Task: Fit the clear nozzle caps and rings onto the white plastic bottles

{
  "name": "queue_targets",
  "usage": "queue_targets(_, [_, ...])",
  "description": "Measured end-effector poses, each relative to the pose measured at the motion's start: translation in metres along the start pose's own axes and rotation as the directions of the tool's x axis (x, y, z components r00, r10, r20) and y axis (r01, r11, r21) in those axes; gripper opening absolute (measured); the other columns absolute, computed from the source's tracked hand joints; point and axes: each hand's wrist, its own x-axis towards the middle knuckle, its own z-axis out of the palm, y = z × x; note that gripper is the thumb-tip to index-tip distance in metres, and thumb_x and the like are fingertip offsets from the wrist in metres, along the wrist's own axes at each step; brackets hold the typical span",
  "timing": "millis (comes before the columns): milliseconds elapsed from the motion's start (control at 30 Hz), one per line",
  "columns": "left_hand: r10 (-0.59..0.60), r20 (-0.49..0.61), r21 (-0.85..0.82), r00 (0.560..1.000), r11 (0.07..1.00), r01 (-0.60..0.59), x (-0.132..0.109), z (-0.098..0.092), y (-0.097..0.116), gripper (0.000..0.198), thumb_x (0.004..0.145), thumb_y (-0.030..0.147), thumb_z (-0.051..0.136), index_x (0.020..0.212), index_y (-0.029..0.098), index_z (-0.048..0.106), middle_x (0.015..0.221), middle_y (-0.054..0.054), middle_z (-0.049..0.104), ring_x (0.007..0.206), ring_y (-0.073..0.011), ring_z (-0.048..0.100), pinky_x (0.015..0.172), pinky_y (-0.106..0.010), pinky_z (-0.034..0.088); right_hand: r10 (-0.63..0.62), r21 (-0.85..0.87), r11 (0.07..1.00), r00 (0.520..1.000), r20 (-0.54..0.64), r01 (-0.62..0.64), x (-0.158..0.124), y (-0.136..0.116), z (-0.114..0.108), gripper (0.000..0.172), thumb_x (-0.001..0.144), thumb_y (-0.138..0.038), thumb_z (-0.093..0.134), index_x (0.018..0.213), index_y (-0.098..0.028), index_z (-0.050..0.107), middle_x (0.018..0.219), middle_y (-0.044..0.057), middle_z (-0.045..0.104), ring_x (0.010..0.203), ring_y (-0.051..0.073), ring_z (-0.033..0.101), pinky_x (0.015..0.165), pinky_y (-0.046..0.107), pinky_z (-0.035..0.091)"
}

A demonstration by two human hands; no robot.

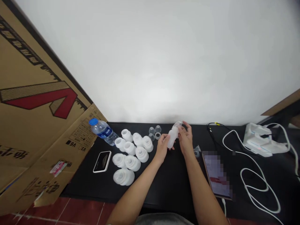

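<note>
White bottle (172, 138) is held over the black tabletop (172, 184), my left grip (162, 146) closed around its body, my right grip (186, 137) pinching its clear top (178, 123), which could slip if I press unevenly.

The person's left hand (163, 146), right hand (186, 139) and both forearms (142, 186) are bare; a curved strip of grey cloth (161, 219) shows between them.

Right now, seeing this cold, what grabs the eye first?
Probably the big cardboard box filling the picture's left, with its red printed mark. Then the centre: the left hand holds a small white bottle, the right hand at its clear top. Left of them, white bottles cluster on the black table.
</note>
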Motion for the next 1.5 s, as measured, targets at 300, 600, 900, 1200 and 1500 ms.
queue_targets(300, [0.005,0.019,-0.010,1.000,1.000,-0.005,-0.002,-0.001,-0.003,0.046,0.096,0.064,0.070,0.098,0.020,0.061,0.081,-0.004,0.076,0.050,-0.0120,0.063,0.050,-0.023,0.040,-0.034,-0.025,0.999,0.999,0.013,0.034,0.002,0.001,-0.004,0.053,0.087,-0.049,0.083,0.131,-0.029,0.062,0.115,0.004,0.077,0.097,0.021,0.074,0.082,0.031,0.057])
queue_targets(600, [0.025,-0.002,0.028,1.000,0.999,-0.025,-0.003,-0.002,-0.004,0.047,0.097,0.066,0.068,0.100,0.020,0.060,0.085,-0.003,0.074,0.054,-0.0109,0.062,0.052,-0.022,0.042,0.022,-0.007,1.000,1.000,0.015,-0.022,0.005,0.003,-0.005,0.043,0.087,-0.054,0.080,0.118,-0.030,0.062,0.106,0.001,0.077,0.094,0.022,0.074,0.078,0.031,0.057])
queue_targets(900, [0.092,-0.024,0.113,0.996,0.990,-0.088,-0.005,0.000,-0.002,0.049,0.097,0.069,0.066,0.101,0.021,0.057,0.081,-0.001,0.072,0.052,-0.0118,0.061,0.051,-0.024,0.042,0.002,-0.073,0.997,0.997,0.077,0.004,0.000,0.006,-0.002,0.059,0.082,-0.054,0.087,0.125,-0.030,0.055,0.103,0.002,0.077,0.093,0.024,0.075,0.083,0.036,0.059])
queue_targets(1200, [0.084,-0.040,0.069,0.996,0.994,-0.081,-0.007,-0.001,-0.007,0.053,0.096,0.073,0.066,0.097,0.022,0.054,0.081,-0.001,0.072,0.051,-0.0104,0.058,0.049,-0.023,0.042,-0.054,-0.204,0.976,0.992,0.118,0.078,0.000,0.005,-0.003,0.059,0.087,-0.065,0.080,0.124,-0.029,0.052,0.099,0.003,0.078,0.089,0.024,0.075,0.078,0.035,0.059])
queue_targets(1500, [0.102,-0.073,0.050,0.992,0.994,-0.099,-0.006,0.000,-0.011,0.056,0.093,0.077,0.067,0.092,0.023,0.052,0.072,0.002,0.067,0.048,-0.0106,0.056,0.047,-0.024,0.042,-0.031,-0.285,0.954,0.978,0.207,0.091,0.001,0.015,-0.009,0.072,0.083,-0.058,0.087,0.135,-0.031,0.045,0.106,0.004,0.075,0.088,0.024,0.076,0.070,0.032,0.060])
